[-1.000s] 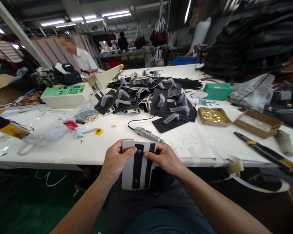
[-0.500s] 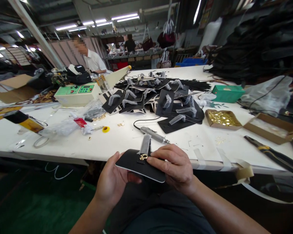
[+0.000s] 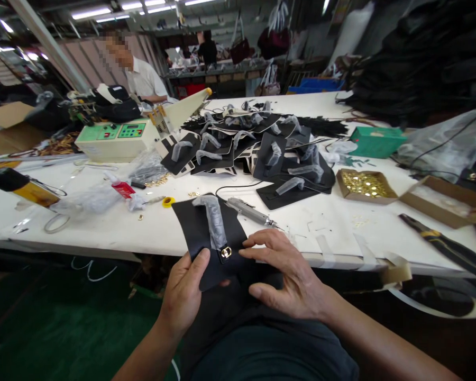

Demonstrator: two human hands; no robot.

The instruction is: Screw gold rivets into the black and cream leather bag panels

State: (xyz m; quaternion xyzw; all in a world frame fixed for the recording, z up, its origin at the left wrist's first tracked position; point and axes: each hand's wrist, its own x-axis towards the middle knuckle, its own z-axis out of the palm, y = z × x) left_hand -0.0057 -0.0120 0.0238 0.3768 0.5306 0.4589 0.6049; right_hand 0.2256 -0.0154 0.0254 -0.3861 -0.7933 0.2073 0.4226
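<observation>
My left hand [image 3: 184, 288] grips the near left side of a black leather-like panel [image 3: 192, 225], thumb on top and fingers beneath. The panel is tilted up towards me over the table's front edge. A strap wrapped in clear plastic [image 3: 214, 219] lies along it, and a gold metal fitting [image 3: 226, 253] sits at the strap's lower end. My right hand [image 3: 283, 270] is at the panel's right edge, thumb and fingers apart. Its fingertips are close to the fitting; whether they touch the panel I cannot tell. Just beyond the panel, an electric screwdriver [image 3: 252, 211] lies on the table.
Similar black panels [image 3: 269, 156] are heaped mid-table. To the right are a carton of gold pieces [image 3: 365, 185], another carton [image 3: 446, 201], a green box [image 3: 378, 142] and pliers [image 3: 440, 241]. A green-topped machine [image 3: 113, 140] stands left. A person in a white shirt [image 3: 146, 79] is behind it.
The panel has been tipped up from nearly flat, so its face and whole strap now show. My right hand has let go of the fitting area and its fingers have spread.
</observation>
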